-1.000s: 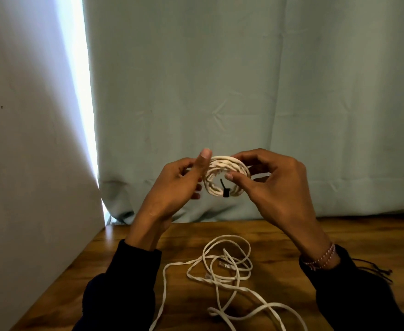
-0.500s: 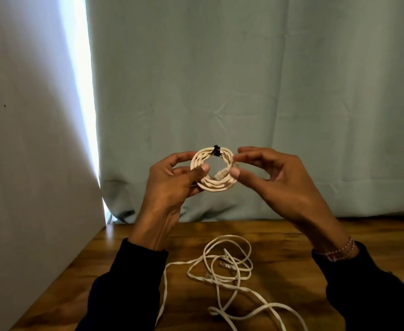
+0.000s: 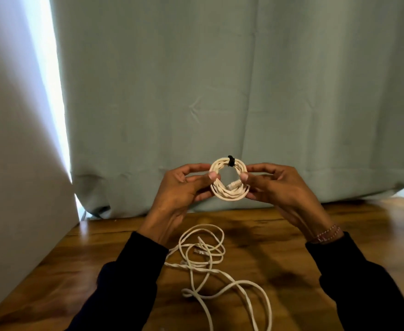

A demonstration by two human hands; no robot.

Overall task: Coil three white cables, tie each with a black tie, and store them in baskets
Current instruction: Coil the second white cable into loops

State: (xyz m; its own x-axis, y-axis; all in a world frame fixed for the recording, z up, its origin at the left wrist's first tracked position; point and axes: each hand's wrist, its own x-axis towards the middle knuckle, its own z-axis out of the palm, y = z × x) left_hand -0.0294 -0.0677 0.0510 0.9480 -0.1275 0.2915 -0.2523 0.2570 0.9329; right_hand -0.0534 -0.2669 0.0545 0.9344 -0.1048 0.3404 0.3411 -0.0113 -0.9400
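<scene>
- We are holding one coiled cable up in front of the curtain, well above the wooden table — it is looking finished as a coil, with the black tie already wrapped round the strands at the top of the ring
- We are judging that this cable is only lacking its trip to a basket; no basket is showing in the view, so we cannot tell where it is going or whether any other coil is already stored
- A second white cable is lying loose and tangled on the table below our hands, not yet coiled or tied; a third cable is not showing as a separate thing, so at least this one is remaining
- Our left hand is pinching the ring's left side, the thumb pressing on the near face and the fingers curling behind
- Our right hand is gripping the right side the same way, its thumb sitting just beside the plug end that is lying across the inside of the ring — the tie itself is sitting between the two hands, touched by neither
</scene>
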